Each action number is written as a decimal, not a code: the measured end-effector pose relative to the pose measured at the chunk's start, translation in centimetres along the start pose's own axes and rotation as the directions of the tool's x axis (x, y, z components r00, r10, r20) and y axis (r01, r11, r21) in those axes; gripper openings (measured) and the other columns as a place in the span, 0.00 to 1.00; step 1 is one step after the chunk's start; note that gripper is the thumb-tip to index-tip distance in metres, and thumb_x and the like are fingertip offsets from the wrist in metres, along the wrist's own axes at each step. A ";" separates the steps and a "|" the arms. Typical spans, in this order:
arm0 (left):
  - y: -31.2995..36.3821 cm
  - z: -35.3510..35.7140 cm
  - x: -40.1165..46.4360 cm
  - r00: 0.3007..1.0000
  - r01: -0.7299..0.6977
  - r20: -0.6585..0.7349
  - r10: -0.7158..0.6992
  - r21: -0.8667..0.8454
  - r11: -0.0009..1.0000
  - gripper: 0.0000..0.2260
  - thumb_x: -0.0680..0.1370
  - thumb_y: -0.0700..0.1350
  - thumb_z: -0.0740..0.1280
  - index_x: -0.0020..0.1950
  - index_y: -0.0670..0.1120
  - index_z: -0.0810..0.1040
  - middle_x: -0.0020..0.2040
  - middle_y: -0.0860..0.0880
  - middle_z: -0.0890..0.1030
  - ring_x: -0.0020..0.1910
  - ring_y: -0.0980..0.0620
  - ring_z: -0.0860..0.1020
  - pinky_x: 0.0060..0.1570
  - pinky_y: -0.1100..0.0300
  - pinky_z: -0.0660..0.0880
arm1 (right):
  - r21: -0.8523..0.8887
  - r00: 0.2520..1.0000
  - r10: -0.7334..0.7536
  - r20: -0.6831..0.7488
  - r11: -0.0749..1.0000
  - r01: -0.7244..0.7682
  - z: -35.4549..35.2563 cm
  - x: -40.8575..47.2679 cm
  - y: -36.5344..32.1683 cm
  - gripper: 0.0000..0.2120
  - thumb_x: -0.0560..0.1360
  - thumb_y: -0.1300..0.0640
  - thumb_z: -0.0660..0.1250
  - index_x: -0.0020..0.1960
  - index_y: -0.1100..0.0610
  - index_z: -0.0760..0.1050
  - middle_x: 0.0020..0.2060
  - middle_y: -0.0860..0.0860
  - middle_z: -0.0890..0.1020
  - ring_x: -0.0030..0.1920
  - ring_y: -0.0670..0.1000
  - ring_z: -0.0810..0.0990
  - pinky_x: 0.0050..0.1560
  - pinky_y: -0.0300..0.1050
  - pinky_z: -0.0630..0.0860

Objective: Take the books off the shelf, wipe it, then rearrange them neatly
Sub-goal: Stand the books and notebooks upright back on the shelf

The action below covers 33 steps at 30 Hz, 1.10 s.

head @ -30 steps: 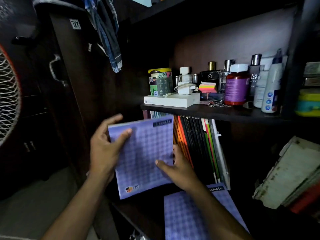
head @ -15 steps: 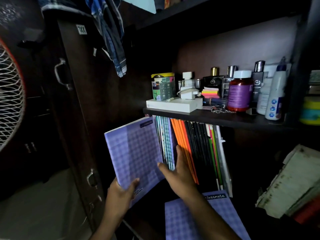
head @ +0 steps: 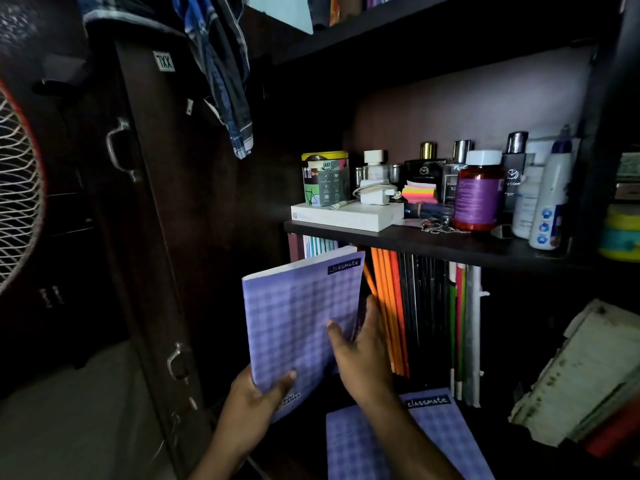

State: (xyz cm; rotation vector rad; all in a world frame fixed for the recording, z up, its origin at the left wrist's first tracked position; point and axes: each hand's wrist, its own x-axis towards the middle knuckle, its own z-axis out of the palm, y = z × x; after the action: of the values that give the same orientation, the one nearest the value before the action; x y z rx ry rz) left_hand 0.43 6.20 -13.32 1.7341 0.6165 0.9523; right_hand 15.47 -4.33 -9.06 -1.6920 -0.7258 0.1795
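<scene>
Left hand (head: 251,396) grips the bottom corner of a purple checked notebook (head: 301,323), thumb curled over the front cover, fingers hidden behind it. Notebook is upright, slightly tilted, at the left end of the lower shelf compartment, its right edge against the row of standing books (head: 415,313)

Right hand (head: 363,351): fingers straight, slotted between the notebook's right edge and the orange spines, thumb flat on the cover. It presses, doesn't curl round anything

Lower compartment contents:
- row of upright thin books: a few teal/white spines showing behind the notebook, then orange, black, a green and a red, white at the right end. Spines too thin and dark for a reliable count
- 1 second purple notebook (head: 412,441) lying flat in front of the row, below the right forearm, "classmate" label visible
- so 2 purple checked notebooks total

Upper shelf (head: 433,242) contents:
- 1 flat white box (head: 346,216) with a white charger (head: 375,194) and its cable on top
- 1 yellow-lidded printed tin (head: 323,178)
- 1 stack of neon sticky notes (head: 419,194)
- 1 red-brown jar (head: 479,190), white cap, purple label
- 1 white bottle (head: 550,199) at the right end
- several dark perfume bottles with metal caps behind; exact count unclear
- a thin metal chain in front of the jar

Right side: leaning stack of worn old books (head: 571,375), count unclear

Left: wardrobe door (head: 156,220), 2 metal handles visible, checked garment (head: 221,74) hung over the top; fan grille (head: 17,188) at the frame edge
</scene>
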 end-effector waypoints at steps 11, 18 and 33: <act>0.9 0.8 0.7 0.997 0.072 0.022 -0.070 -0.132 0.989 0.15 0.76 0.38 0.76 0.62 0.46 0.81 0.52 0.50 0.87 0.53 0.45 0.85 0.47 0.52 0.82 | 0.044 0.999 -0.022 0.045 0.999 0.020 -0.8 0.1 -0.1 0.45 0.75 0.37 0.68 0.80 0.36 0.41 0.80 0.43 0.57 0.76 0.52 0.67 0.71 0.49 0.68; 1.6 0.2 0.3 0.997 0.071 0.024 -0.070 -0.047 0.996 0.15 0.73 0.43 0.79 0.58 0.48 0.82 0.50 0.51 0.88 0.49 0.47 0.86 0.52 0.40 0.81 | 0.062 0.956 -0.094 0.277 0.995 0.080 -2.5 1.3 0.6 0.45 0.79 0.44 0.69 0.82 0.42 0.40 0.77 0.35 0.47 0.72 0.35 0.48 0.70 0.36 0.51; 2.1 1.3 0.7 0.994 0.106 0.044 -0.103 -0.077 0.991 0.08 0.78 0.43 0.73 0.55 0.45 0.86 0.51 0.50 0.88 0.54 0.49 0.86 0.59 0.47 0.79 | 0.061 0.979 -0.180 0.092 0.983 0.175 -0.8 1.9 0.7 0.42 0.80 0.47 0.68 0.82 0.42 0.42 0.77 0.37 0.51 0.77 0.40 0.50 0.78 0.43 0.54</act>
State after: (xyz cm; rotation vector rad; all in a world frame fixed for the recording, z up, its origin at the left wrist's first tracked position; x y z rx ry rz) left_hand 1.84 5.28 -11.41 1.6310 0.6295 0.8554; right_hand 17.62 -3.99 -8.95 -1.5673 -0.9332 0.1553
